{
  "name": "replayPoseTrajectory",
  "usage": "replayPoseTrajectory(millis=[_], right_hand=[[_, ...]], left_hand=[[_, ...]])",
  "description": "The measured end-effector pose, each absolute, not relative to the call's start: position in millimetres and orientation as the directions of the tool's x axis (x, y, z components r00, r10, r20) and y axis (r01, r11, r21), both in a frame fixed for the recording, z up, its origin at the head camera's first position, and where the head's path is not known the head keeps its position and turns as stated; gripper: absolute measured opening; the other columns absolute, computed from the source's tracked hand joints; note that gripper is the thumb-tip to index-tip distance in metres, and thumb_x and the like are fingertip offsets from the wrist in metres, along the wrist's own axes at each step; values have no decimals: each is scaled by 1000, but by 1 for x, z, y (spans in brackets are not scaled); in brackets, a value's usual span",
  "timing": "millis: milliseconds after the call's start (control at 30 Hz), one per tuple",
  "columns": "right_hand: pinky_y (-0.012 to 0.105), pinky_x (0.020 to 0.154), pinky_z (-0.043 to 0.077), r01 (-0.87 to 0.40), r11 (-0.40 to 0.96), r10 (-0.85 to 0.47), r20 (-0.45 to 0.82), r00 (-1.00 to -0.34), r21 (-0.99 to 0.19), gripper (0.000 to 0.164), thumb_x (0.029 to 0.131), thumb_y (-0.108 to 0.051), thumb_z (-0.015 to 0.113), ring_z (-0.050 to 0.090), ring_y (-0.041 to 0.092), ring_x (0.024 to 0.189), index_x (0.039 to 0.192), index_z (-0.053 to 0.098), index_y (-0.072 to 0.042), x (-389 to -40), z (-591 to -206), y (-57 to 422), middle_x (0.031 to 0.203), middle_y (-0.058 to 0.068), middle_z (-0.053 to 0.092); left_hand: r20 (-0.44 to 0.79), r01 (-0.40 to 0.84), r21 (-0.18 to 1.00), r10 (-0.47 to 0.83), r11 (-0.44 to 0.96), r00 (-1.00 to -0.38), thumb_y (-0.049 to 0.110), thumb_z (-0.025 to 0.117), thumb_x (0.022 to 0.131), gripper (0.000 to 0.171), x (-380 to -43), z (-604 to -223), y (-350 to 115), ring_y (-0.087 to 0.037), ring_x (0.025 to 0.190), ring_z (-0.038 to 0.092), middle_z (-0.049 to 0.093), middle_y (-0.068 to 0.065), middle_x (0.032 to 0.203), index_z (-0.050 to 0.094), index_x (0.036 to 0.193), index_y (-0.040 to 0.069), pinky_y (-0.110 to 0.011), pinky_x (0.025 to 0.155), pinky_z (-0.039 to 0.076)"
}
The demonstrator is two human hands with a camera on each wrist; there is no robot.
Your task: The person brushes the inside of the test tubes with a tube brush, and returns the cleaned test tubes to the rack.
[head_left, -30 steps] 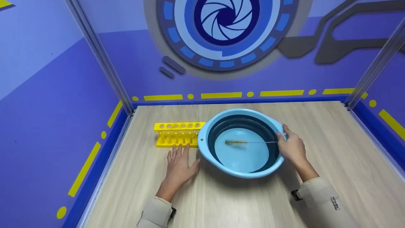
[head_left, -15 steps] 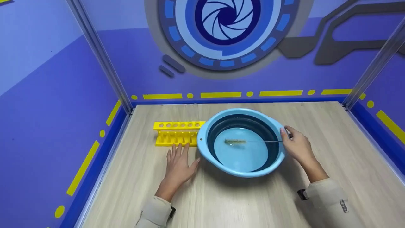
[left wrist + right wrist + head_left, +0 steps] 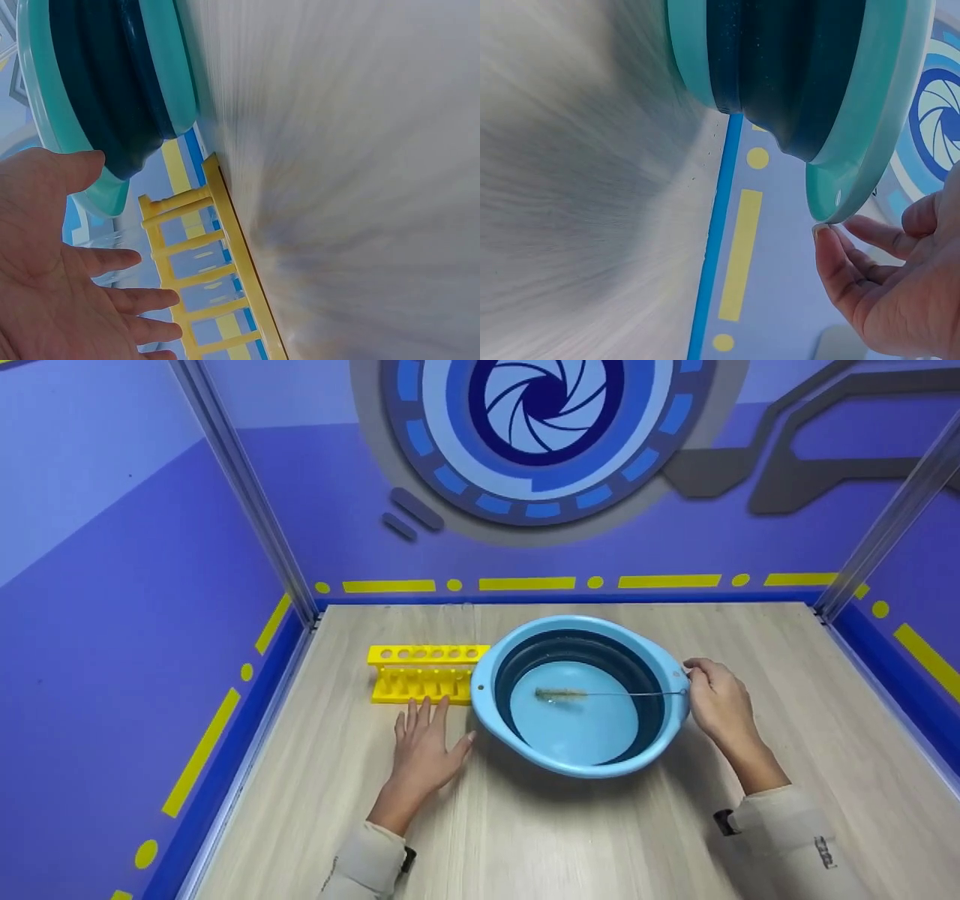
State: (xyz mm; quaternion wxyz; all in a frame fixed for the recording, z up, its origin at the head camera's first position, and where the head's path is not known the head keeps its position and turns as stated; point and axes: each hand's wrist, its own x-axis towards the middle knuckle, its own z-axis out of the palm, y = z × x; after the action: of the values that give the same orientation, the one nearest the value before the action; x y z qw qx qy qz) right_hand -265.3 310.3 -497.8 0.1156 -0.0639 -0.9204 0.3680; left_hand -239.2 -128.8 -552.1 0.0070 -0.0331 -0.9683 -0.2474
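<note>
A test tube brush [image 3: 562,694] lies in the light blue basin [image 3: 585,771], bristles over the bottom and wire handle resting across the right rim. My right hand [image 3: 721,705] is just outside that rim. In the right wrist view its loosely bent fingers [image 3: 836,262] are right at the rim's edge, with the wire out of sight. My left hand [image 3: 426,750] is spread, palm down, in front of the yellow test tube rack [image 3: 427,655], its fingertips close to the rack's base. In the left wrist view its thumb overlaps the basin [image 3: 97,97].
Clear glass tubes [image 3: 459,621], faint against the wood, lie behind the rack. The basin's left rim overlaps the rack's right end. Purple panels [image 3: 300,510] enclose the wooden tabletop [image 3: 540,847] at the back and both sides.
My right hand has moved right, off the brush's wire, to the outer side of the basin's rim, leaving the wire end on the rim. My left hand has stayed in place.
</note>
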Motion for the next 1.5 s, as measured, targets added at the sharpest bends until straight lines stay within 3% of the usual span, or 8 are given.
replayPoseTrajectory(millis=[133, 267, 700, 900, 1167, 1500], right_hand=[[69, 103, 46, -20, 743, 189, 238, -953, -670, 53, 115, -31, 34, 61, 52, 122, 141, 62, 5, -264, -500, 309, 134, 33, 64], [59, 90, 49, -79, 774, 182, 340, -923, -628, 45, 113, -30, 45, 66, 44, 106, 133, 70, 2, -264, -503, 308, 118, 29, 69], [64, 95, 50, -214, 807, 69, 448, -891, -550, 23, 104, -13, 65, 62, 44, 113, 114, 78, 3, -268, -505, 295, 118, 26, 72], [66, 101, 49, -272, 829, -67, 396, -916, -489, 22, 103, -12, 68, 57, 41, 118, 117, 77, 1, -271, -506, 290, 119, 23, 73], [52, 86, 45, -335, 893, -243, 303, -921, -300, 17, 97, -10, 73, 61, 35, 99, 110, 82, -4, -276, -506, 279, 104, 16, 80], [56, 90, 47, -347, 898, -289, 231, -929, -269, 21, 94, 1, 64, 67, 37, 99, 106, 82, 0, -276, -502, 267, 103, 18, 80]], left_hand=[[36, 75, 473, 66, 878, -997, 54, 65, 101, 84, -239, -551, -130, -49, 165, 17, 29, -27, 174, 36, 166, 10, -66, 134, 11], [28, 73, 484, 68, 872, -997, 53, 66, 101, 84, -239, -551, -130, -49, 166, 17, 29, -27, 174, 36, 167, 9, -66, 134, 10], [9, 57, 484, 60, 873, -998, 54, 65, 101, 84, -239, -553, -129, -46, 167, 17, 28, -25, 175, 35, 168, 12, -64, 135, 9], [6, 57, 498, 62, 866, -998, 54, 66, 101, 84, -238, -555, -128, -47, 166, 17, 28, -24, 175, 36, 167, 10, -65, 134, 10], [12, 53, 499, 54, 865, -998, 54, 66, 101, 84, -237, -556, -129, -46, 166, 18, 28, -24, 175, 37, 167, 10, -65, 134, 10], [28, 65, 522, 60, 850, -998, 51, 68, 100, 86, -237, -557, -131, -49, 165, 20, 30, -27, 174, 36, 166, 7, -67, 133, 12]])
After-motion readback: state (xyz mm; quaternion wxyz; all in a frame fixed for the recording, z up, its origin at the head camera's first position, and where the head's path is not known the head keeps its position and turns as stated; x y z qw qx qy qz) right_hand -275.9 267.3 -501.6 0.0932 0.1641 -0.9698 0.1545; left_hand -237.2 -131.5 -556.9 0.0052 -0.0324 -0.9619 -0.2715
